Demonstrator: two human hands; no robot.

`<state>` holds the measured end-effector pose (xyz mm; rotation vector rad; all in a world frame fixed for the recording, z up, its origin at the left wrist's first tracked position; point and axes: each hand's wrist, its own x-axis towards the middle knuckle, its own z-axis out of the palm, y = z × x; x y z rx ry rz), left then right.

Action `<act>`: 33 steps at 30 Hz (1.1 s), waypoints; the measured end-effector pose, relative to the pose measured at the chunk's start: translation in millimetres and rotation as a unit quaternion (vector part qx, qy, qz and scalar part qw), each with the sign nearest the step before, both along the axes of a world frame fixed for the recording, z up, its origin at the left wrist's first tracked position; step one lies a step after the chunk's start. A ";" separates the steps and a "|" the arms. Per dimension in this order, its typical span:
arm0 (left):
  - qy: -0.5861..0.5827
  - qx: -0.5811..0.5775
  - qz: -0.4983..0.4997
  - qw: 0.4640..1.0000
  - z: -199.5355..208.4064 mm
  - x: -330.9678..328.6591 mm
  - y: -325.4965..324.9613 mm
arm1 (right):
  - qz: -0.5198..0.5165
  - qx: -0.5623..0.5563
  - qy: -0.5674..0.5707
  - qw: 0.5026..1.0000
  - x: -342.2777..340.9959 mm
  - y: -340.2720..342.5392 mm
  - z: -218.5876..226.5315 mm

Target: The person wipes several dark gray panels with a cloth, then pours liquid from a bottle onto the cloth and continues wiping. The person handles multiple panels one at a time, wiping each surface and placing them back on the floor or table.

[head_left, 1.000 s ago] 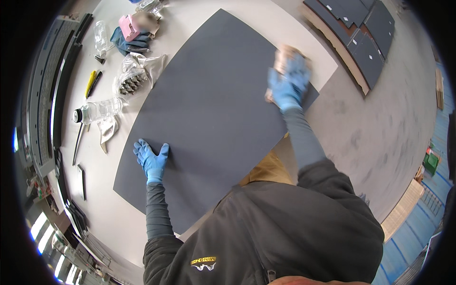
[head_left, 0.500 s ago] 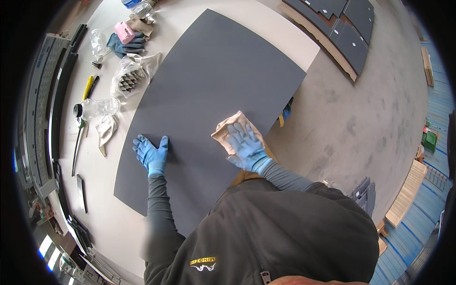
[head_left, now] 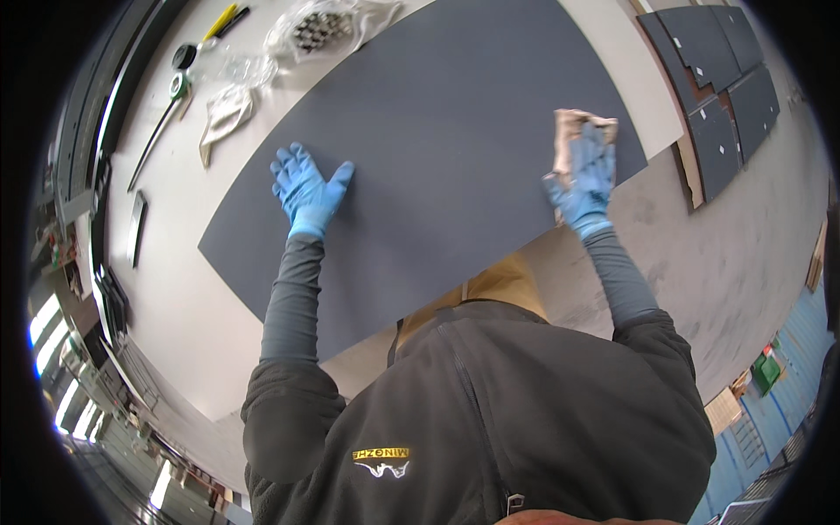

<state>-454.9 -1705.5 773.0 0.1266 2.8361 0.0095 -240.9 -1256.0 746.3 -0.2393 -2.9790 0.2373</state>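
Note:
A large dark grey panel (head_left: 437, 149) lies flat before me. My left hand (head_left: 309, 190), in a blue glove, rests on its left part with fingers spread and nothing held. At the panel's right edge my right hand (head_left: 584, 179), also blue-gloved, holds a beige cloth (head_left: 564, 131) under its palm and fingers. The fingers lie fairly flat and close together over the cloth, slightly smeared by motion. Part of the cloth is hidden beneath the hand.
Left on the pale table (head_left: 179, 306) are a white rag (head_left: 229, 109), a clear bottle (head_left: 219, 66), a bag of metal parts (head_left: 322, 31), a yellow-handled tool (head_left: 220, 22) and a dark strip (head_left: 136, 229). Dark panels (head_left: 713, 149) are stacked at far right.
My right hand has carried the cloth rightward and away from me to the panel's right edge. The view has shifted; my left hand stays spread on the panel.

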 end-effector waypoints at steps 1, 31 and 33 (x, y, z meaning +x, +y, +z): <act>-0.002 0.004 0.002 1.000 2.5 0.3 1.4 | 0.045 -0.005 -0.017 0.999 2.7 -35.1 2.8; 0.018 0.054 -0.112 0.992 -10.1 2.6 -65.8 | 0.123 -0.883 -0.452 -0.031 116.5 -584.5 -10.2; 0.024 0.066 -0.120 0.990 -9.5 2.2 -67.3 | 0.404 -0.737 -0.356 0.407 111.8 -552.1 11.5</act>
